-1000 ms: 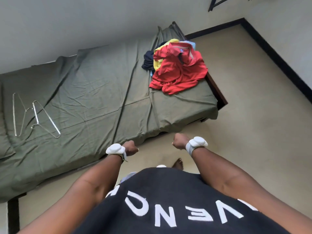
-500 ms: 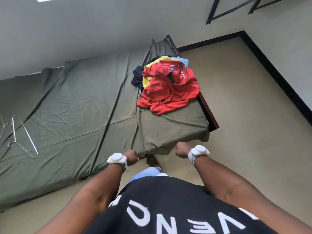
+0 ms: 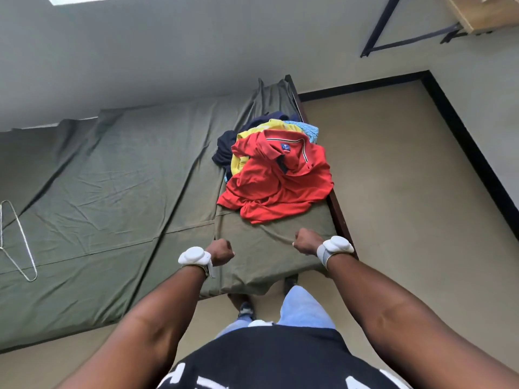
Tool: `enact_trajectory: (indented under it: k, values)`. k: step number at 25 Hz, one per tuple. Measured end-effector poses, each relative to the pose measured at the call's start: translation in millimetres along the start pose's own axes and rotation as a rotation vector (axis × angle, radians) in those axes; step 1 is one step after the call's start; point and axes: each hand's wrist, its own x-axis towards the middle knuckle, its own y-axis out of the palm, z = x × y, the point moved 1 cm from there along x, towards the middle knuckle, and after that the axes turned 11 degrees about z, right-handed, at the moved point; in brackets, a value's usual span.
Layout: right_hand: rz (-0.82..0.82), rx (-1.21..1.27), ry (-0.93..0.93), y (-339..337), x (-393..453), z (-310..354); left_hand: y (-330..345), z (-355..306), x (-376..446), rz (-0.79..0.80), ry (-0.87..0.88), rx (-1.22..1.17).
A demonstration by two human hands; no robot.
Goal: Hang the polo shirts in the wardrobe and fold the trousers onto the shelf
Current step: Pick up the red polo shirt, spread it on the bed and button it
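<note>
A single bed carries everything here, covered with an olive-green sheet, matte and finely creased, with a straight seam running across its width and folds dragging toward the foot end. At that foot end, close to the corner by the dark wooden frame rail, lies a heap of clothes: a red polo shirt on top, soft knit, spread loosely with its striped collar open and a small blue label showing inside the neck. Under it a yellow garment peeks out at the far side, with a patterned light blue piece beside it and a dark navy garment bunched toward the middle of the bed; which of these are trousers cannot be told. Near the left edge of the view, toward the head end, thin wire hangers lie flat on the sheet, well apart from the heap. The left hand and right hand both hover over the near foot corner of the bed, fingers curled into loose fists with nothing in them, each wrist wearing a rounded white device on a strap. They sit just short of the red shirt's lower hem, not touching it. Beyond the bed, smooth beige floor meets a black skirting, and a black metal frame with a wooden board stands against the pale wall at the top right.
</note>
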Motion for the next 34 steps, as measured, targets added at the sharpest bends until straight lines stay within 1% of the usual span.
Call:
enact_trajectory:
  k: [3, 6, 7, 10, 13, 15, 17, 22, 23, 24, 26, 28, 29, 31, 33, 34]
  values:
    - [0.017, -0.026, -0.02, -52.7, 36.3, -22.4, -23.6, -23.7, 26.0, -0.009, -0.068, -0.042]
    - [0.054, -0.053, -0.054, -118.5, 83.5, -47.8, -64.5, -67.7, 60.4, -0.052, -0.116, -0.112]
    - [0.036, -0.05, -0.065, -139.6, 98.5, -54.1, -80.7, -82.5, 72.8, -0.079, -0.111, -0.149]
    - [-0.111, 0.028, -0.052, -194.0, 131.0, -63.7, -131.9, -130.6, 103.5, -0.201, -0.058, -0.182]
    - [-0.195, 0.146, -0.073, -228.9, 173.8, -65.9, -178.5, -171.5, 143.4, -0.337, 0.016, -0.197]
    - [-0.198, 0.216, -0.081, -240.3, 197.0, -59.0, -203.4, -188.0, 169.9, -0.433, 0.019, -0.146]
    - [-0.182, 0.25, -0.067, -243.4, 211.9, -50.7, -220.1, -198.3, 190.1, -0.469, -0.012, -0.071]
    - [-0.082, 0.235, -0.019, -235.3, 236.2, -44.2, -237.2, -215.7, 212.3, -0.292, -0.123, -0.03]
    - [-0.103, 0.253, -0.003, -234.5, 238.7, -45.6, -239.1, -217.7, 214.1, -0.294, -0.13, -0.029]
    - [-0.155, 0.273, 0.008, -233.9, 239.9, -46.3, -240.1, -218.0, 213.1, -0.339, -0.145, -0.045]
    - [-0.317, 0.324, 0.007, -235.8, 237.9, -47.8, -242.7, -215.3, 209.7, -0.498, -0.202, -0.121]
    - [-0.427, 0.416, 0.022, -242.1, 233.9, -48.2, -243.8, -215.8, 199.6, -0.631, -0.256, -0.139]
    - [-0.445, 0.471, 0.026, -245.1, 228.7, -45.4, -243.3, -215.8, 191.5, -0.682, -0.247, -0.133]
    - [-0.453, 0.573, 0.025, -247.0, 220.8, -36.3, -239.8, -215.2, 172.8, -0.752, -0.167, -0.136]
    - [-0.414, 0.62, 0.037, -246.4, 215.0, -23.5, -234.1, -212.1, 152.4, -0.791, -0.027, -0.182]
    - [-0.383, 0.605, 0.046, -242.5, 213.2, -17.0, -229.1, -206.8, 139.5, -0.824, 0.077, -0.192]
